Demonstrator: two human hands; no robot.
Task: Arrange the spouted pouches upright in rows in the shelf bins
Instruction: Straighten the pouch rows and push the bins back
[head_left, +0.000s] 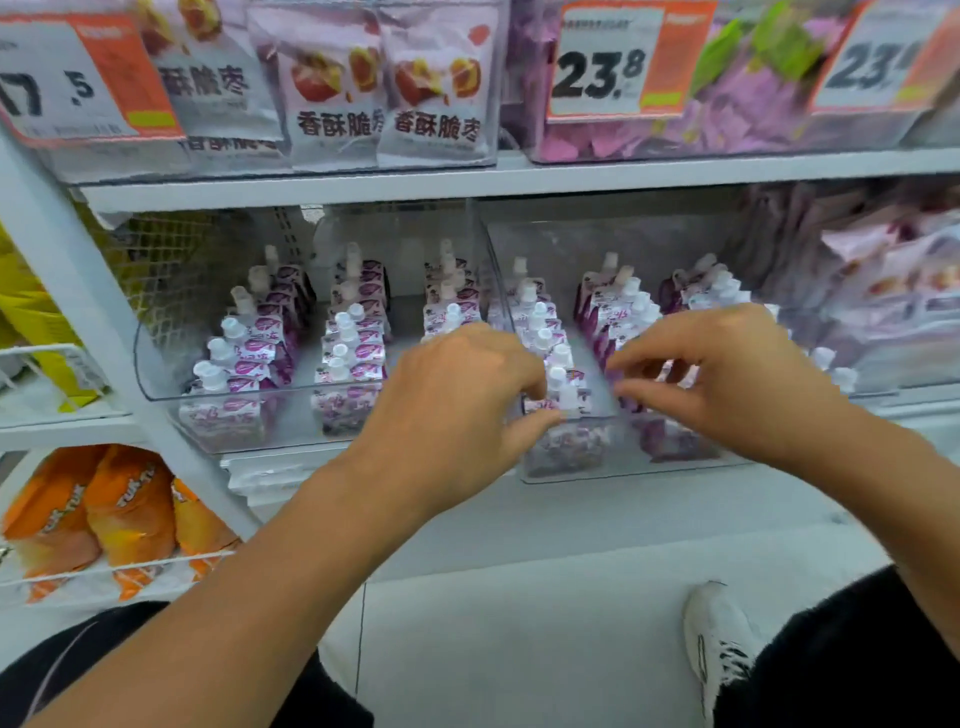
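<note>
From the head camera, purple spouted pouches (347, 358) stood upright in rows in two clear shelf bins (156, 384). The left hand (457, 395) pinched the front pouch (563, 402) in the right-hand bin; the right hand (727, 374) hovered beside it, fingers curled and slightly apart over the next row.

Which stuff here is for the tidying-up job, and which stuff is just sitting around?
For the job:
spouted pouches
left clear bin
right clear bin
left hand
right hand

Just sitting around:
orange snack bags
jujube packets
price tag 23.8
yellow bags
</note>
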